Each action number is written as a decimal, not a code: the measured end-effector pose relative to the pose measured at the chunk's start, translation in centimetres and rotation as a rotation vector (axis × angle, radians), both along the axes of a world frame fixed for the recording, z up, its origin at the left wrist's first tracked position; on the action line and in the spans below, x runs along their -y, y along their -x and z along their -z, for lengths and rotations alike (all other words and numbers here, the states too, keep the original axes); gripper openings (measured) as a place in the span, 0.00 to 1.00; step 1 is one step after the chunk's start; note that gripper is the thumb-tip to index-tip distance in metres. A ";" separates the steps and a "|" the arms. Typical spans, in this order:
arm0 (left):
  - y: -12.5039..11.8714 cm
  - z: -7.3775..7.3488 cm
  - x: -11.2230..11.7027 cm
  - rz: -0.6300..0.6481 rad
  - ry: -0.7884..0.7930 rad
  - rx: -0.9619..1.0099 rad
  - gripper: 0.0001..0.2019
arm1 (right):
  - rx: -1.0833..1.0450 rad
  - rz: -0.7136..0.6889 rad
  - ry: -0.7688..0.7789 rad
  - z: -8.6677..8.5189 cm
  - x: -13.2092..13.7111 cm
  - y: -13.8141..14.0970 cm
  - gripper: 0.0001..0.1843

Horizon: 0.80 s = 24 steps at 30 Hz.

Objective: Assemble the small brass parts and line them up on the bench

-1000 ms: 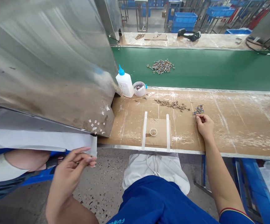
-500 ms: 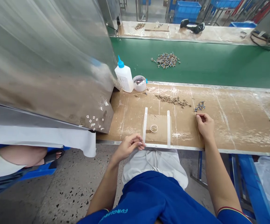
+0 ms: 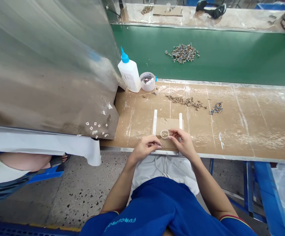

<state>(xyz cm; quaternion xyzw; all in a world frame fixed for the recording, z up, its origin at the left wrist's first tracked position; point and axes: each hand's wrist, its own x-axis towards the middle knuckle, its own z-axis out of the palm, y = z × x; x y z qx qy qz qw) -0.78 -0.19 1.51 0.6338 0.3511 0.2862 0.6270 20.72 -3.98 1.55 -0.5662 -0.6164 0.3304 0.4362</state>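
At far left we see one co-worker's leg (image 3: 25,161), cut off by the edge. Next stand one blue-tipped squeeze bottle (image 3: 129,75) and one tape roll (image 3: 148,86), the scraps inside too jumbled to count. The left hand (image 3: 142,149) has its fingers bent together; whether they pinch anything, we cannot tell. Two white tape strips (image 3: 154,121) run partly behind the hands. Between the hands sits one small clear cup (image 3: 164,134). The right hand's (image 3: 186,146) thumb and forefinger bracket its right rim; we cannot tell if they grip. Beyond lie three heaps of tiny metal parts (image 3: 182,53), uncountable.
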 end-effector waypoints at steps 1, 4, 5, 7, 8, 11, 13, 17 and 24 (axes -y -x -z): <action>-0.1 0.1 0.1 -0.029 0.010 0.004 0.07 | 0.006 0.007 -0.010 0.1 -0.2 0.1 0.09; -0.3 0.6 0.6 -0.131 -0.001 0.002 0.07 | 0.018 0.011 -0.045 0.3 -0.4 0.0 0.09; -0.3 0.7 0.7 -0.160 -0.015 0.003 0.07 | 0.018 0.009 -0.052 0.3 -0.4 -0.1 0.09; -0.4 0.9 0.9 -0.198 -0.033 0.014 0.07 | 0.020 0.006 -0.068 0.4 -0.5 -0.1 0.08; -0.3 0.9 0.9 -0.203 -0.034 0.022 0.08 | 0.025 0.003 -0.081 0.5 -0.5 -0.2 0.08; -0.2 1.1 0.9 -0.194 -0.027 0.040 0.10 | 0.062 -0.009 -0.146 0.5 -0.8 -0.3 0.08; -0.2 1.1 0.9 -0.183 -0.022 0.044 0.11 | 0.119 -0.026 -0.179 0.4 -1.2 -0.3 0.08; -0.3 1.0 0.9 -0.181 0.001 0.040 0.13 | 0.279 -0.109 -0.239 -0.2 -2.4 0.1 0.09; -0.4 1.0 1.1 -0.189 0.062 0.037 0.11 | 0.475 -0.129 -0.333 -1.4 -3.2 -0.3 0.10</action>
